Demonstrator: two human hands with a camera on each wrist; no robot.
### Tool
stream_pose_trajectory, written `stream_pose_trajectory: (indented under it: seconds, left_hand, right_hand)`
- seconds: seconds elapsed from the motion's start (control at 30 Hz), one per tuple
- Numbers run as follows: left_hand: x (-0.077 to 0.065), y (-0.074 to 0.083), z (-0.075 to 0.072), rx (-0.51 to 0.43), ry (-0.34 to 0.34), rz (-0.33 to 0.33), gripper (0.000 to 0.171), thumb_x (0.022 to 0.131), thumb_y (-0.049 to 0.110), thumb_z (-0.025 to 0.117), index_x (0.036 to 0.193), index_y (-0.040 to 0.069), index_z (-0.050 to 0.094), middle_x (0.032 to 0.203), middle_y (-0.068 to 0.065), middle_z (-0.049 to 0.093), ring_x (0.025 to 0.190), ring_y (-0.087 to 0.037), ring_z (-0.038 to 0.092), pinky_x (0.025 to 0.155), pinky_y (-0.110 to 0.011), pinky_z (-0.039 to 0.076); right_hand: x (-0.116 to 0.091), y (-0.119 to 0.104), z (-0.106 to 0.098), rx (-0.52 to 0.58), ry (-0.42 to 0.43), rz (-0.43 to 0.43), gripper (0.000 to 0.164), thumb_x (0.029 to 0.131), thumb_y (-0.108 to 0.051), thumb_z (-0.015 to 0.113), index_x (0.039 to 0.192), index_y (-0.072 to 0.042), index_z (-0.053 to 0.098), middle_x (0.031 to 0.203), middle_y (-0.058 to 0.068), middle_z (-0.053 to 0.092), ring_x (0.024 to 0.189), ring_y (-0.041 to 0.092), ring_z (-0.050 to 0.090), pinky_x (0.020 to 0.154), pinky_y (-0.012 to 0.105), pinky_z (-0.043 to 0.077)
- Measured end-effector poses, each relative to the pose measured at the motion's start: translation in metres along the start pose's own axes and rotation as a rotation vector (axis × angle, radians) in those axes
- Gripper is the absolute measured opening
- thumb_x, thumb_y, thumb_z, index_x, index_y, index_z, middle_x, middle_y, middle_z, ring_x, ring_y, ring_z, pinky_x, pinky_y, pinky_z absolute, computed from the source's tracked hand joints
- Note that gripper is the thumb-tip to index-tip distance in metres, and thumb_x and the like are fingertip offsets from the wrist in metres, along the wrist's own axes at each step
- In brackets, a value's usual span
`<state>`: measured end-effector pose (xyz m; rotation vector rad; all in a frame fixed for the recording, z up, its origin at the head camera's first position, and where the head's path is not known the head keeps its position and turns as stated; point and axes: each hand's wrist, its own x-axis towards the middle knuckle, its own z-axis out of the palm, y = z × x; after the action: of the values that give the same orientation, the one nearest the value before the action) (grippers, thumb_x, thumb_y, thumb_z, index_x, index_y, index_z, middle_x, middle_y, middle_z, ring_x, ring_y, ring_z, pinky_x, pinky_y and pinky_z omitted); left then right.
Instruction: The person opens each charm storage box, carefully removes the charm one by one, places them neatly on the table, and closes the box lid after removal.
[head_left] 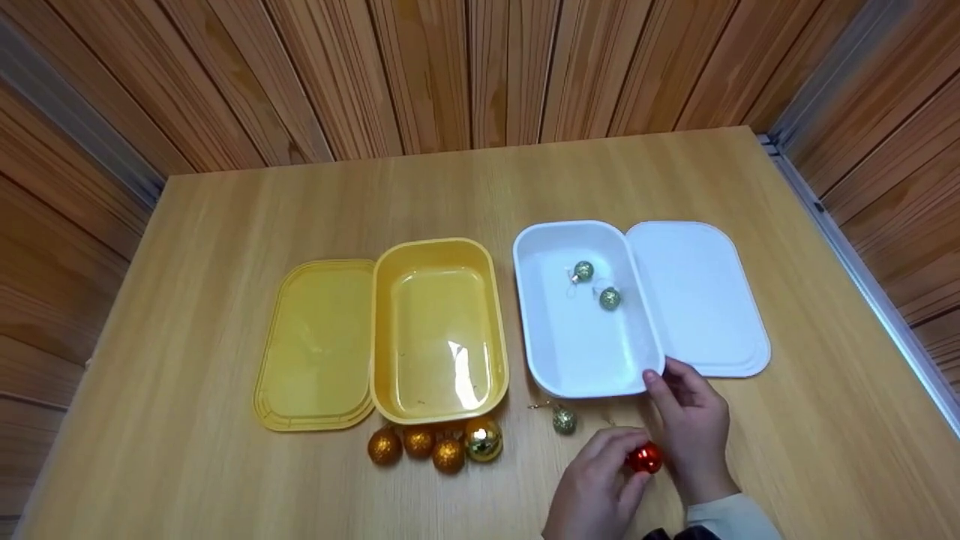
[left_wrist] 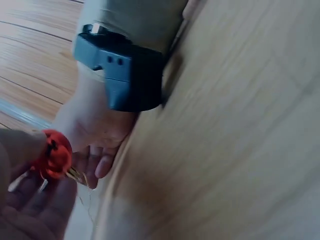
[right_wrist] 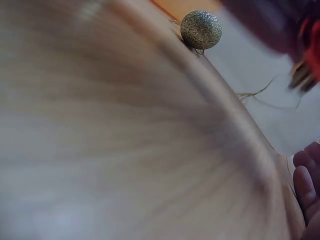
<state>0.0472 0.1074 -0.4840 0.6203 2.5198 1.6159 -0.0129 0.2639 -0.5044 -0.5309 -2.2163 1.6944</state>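
Observation:
A shiny red bauble [head_left: 645,457] is pinched between the thumb and fingers of my left hand [head_left: 600,480], low over the table in front of the white box [head_left: 555,384]. In the left wrist view, the red bauble [left_wrist: 56,155] shows a gold cap and a thin hanging thread. My right hand [head_left: 697,427] holds the white box at its near right corner, thumb at the rim and fingers along the outside. Two green glitter baubles [head_left: 610,298] lie inside that box. Another green glitter bauble [head_left: 564,420] rests on the table just before it, left of my hands.
A yellow box [head_left: 439,337] stands left of the white one, its yellow lid [head_left: 319,345] beside it. Several orange baubles [head_left: 385,446] and a shiny gold bauble [head_left: 484,439] line its near edge. The white lid [head_left: 705,300] lies right of the white box.

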Motion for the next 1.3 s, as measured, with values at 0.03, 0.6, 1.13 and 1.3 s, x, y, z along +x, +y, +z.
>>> stream_pose_trajectory:
  seconds: [0.03,0.6,1.13,1.3]
  left_hand:
    - [0.001,-0.001,0.003,0.012,0.011,-0.005,0.039,0.091,0.009,0.074,0.128,0.014,0.064,0.128,0.01,0.06,0.115,0.001,0.057,0.094,-0.015,0.049]
    - [0.027,-0.004,0.019,-0.057,0.017,-0.202,0.041,0.089,-0.004,0.07,0.122,0.018,0.059,0.117,0.014,0.057,0.11,0.003,0.055,0.089,-0.014,0.05]
    - [0.043,-0.002,0.028,-0.017,0.054,-0.282,0.039,0.09,0.002,0.073,0.12,0.024,0.06,0.113,0.015,0.056,0.102,0.003,0.051,0.086,-0.015,0.049]
    - [0.045,-0.002,0.029,0.002,0.064,-0.276,0.041,0.09,0.003,0.073,0.121,0.024,0.058,0.114,0.015,0.058,0.103,0.002,0.051,0.087,-0.016,0.05]
  right_hand:
    - [0.0,0.0,0.0,0.009,0.003,0.001,0.032,0.092,-0.02,0.075,0.121,-0.006,0.072,0.113,-0.003,0.072,0.099,0.009,0.067,0.086,0.014,0.054]
    - [-0.001,0.001,0.0,0.149,-0.024,-0.02,0.029,0.09,-0.009,0.075,0.118,0.0,0.072,0.113,0.002,0.073,0.094,0.019,0.067,0.084,0.02,0.057]
    - [-0.002,0.0,0.0,0.228,-0.026,0.011,0.032,0.089,-0.008,0.077,0.118,0.002,0.071,0.112,0.008,0.073,0.095,0.021,0.068,0.083,0.023,0.058]
    - [-0.001,0.0,0.0,0.215,-0.025,0.012,0.032,0.089,-0.009,0.076,0.119,0.001,0.071,0.113,0.006,0.074,0.099,0.02,0.068,0.086,0.022,0.057]
